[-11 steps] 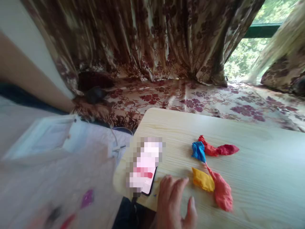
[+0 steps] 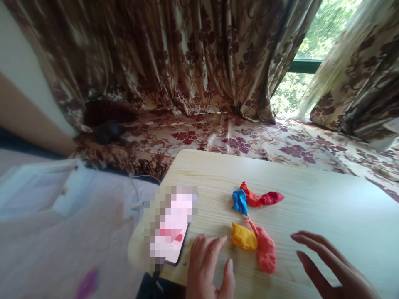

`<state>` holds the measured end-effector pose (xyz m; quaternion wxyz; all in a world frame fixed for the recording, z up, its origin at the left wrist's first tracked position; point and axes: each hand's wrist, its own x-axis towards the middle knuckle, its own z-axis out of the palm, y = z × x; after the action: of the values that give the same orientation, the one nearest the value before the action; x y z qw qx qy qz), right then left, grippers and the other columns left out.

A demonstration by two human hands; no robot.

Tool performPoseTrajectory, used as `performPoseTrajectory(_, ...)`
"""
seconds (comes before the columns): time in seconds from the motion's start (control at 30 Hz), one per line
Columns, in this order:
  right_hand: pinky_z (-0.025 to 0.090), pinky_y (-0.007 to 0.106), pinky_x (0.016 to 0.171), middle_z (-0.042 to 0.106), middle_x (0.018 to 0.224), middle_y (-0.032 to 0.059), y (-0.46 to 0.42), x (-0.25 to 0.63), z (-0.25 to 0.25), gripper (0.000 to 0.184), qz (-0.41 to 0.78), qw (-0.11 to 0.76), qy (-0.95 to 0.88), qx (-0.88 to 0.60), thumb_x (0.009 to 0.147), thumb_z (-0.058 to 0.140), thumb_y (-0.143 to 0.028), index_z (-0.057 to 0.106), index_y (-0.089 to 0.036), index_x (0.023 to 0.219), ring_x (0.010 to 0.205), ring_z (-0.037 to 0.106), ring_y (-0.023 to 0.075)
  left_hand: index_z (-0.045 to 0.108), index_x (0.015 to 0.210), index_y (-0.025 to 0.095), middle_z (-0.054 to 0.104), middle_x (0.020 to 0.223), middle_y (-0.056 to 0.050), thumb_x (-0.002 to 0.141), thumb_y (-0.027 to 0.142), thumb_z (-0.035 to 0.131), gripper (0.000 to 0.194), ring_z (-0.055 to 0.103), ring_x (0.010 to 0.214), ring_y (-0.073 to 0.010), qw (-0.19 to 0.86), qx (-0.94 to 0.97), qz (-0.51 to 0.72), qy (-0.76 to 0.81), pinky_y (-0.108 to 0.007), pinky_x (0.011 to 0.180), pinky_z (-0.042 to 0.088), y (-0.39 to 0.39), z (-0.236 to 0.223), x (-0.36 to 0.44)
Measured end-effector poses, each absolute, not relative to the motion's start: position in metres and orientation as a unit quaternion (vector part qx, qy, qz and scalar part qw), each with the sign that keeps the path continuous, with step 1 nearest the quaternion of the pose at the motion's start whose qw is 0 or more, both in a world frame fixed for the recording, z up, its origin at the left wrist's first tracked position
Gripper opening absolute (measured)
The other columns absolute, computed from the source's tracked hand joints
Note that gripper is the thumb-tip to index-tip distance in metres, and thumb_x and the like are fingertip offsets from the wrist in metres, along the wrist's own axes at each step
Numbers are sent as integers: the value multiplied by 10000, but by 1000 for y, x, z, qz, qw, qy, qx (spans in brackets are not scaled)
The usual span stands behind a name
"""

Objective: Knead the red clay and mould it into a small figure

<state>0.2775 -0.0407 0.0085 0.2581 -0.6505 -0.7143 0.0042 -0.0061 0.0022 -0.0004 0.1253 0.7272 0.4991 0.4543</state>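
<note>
1. A brown floral curtain [image 2: 187, 54] hangs along the far side of the scene.
2. The pale wooden table [image 2: 327, 207] stands in front of it, its far left corner rounded.
3. The right hand [image 2: 339, 270] is over the near right part of the table, thumb and fingers wide apart, to the right of the coral piece.
4. The left hand [image 2: 207, 265] is at the near edge, thumb well parted from its curved fingers, the fingertips just left of the yellow piece. Whether it touches the table I cannot tell.
5. A phone [image 2: 177, 249] lies at the table's left, its screen mostly blurred out.
6. The crumpled coral piece [image 2: 266, 253] lies between the hands, its thin end pointing far and left, to the blue piece.
7. A crimson piece [image 2: 272, 198] lies farther off, its left end against a bright red piece [image 2: 254, 200].
8. The yellow piece [image 2: 245, 238] rests against the coral one's left side.
9. The blue piece [image 2: 240, 202] sits farther back, touching the bright red one.
</note>
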Motion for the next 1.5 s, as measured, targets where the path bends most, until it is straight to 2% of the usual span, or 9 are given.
performPoseTrajectory(0.1, 517, 388, 840, 565, 1180, 78, 19, 261, 51, 290, -46, 271, -735, -620, 855, 493, -323, 564, -269, 1131, 1058, 566, 246, 520, 1170, 212, 636, 1001, -88, 798, 172, 493, 375, 592, 967, -230, 126, 758, 442, 463, -410, 883, 492, 9, 9, -8)
performPoseTrajectory(0.27, 442, 465, 939, 519, 1258, 104, 69, 277, 41, 353, -15, 240, -740, -629, 821, 504, -251, 561, -234, 1169, 1191, 451, 281, 542, 1116, 194, 603, 986, -98, 768, 152, 512, 352, 575, 931, -227, 108, 793, 433, 415, -397, 830, 495, 23, 36, 6)
performPoseTrajectory(0.5, 417, 449, 967, 523, 1279, 110, 79, 274, 47, 403, 24, 204, -753, -625, 768, 519, -181, 590, -209, 1163, 1234, 413, 285, 564, 1104, 195, 569, 1079, -110, 746, 187, 539, 358, 525, 1025, -264, 121, 844, 350, 389, -502, 952, 399, 27, 67, 35)
performPoseTrajectory(0.63, 413, 433, 962, 512, 1292, 109, 79, 271, 60, 421, 27, 202, -742, -639, 753, 519, -167, 592, -206, 1166, 1238, 407, 284, 566, 1111, 214, 552, 1132, -87, 794, 223, 498, 324, 479, 1091, -242, 124, 848, 289, 427, -475, 1017, 333, 51, 84, 48)
performPoseTrajectory(0.87, 438, 350, 879, 596, 1172, 119, 90, 270, 56, 486, 68, 151, -739, -653, 707, 509, -99, 583, -157, 1184, 1061, 542, 255, 414, 1300, 270, 348, 1397, -103, 715, 254, 562, 603, 239, 1317, -302, 138, 895, 110, 411, -518, 1024, 301, 118, 83, 81)
performPoseTrajectory(1.1, 424, 282, 792, 661, 892, 69, 100, 259, 65, 336, 82, 128, -756, -637, 672, 491, -50, 688, -180, 911, 842, 584, 195, 590, 1034, 247, 514, 1131, -73, 759, 193, 482, 300, 449, 1116, -213, 148, 891, 86, 421, -321, 933, 424, 129, 72, 81)
performPoseTrajectory(1.2, 437, 275, 756, 646, 875, 71, 103, 259, 74, 271, 88, 144, -759, -629, 692, 522, -85, 690, -185, 880, 803, 591, 188, 579, 995, 235, 513, 1118, -70, 728, 262, 547, 270, 462, 1086, -227, 146, 887, 88, 430, -333, 895, 447, 127, 74, 78)
performPoseTrajectory(1.37, 469, 264, 668, 629, 857, 60, 105, 269, 78, 229, 112, 169, -765, -611, 701, 561, -152, 683, -199, 889, 686, 607, 159, 526, 1083, 204, 551, 1060, -96, 693, 248, 579, 396, 521, 1019, -254, 160, 875, 96, 446, -362, 826, 476, 127, 74, 83)
performPoseTrajectory(1.5, 475, 266, 672, 643, 868, 58, 104, 280, 81, 205, 129, 204, -767, -595, 714, 572, -175, 685, -196, 884, 717, 615, 166, 613, 914, 191, 544, 1002, -99, 689, 225, 549, 236, 577, 899, -232, 185, 871, 106, 443, -329, 781, 483, 133, 67, 86)
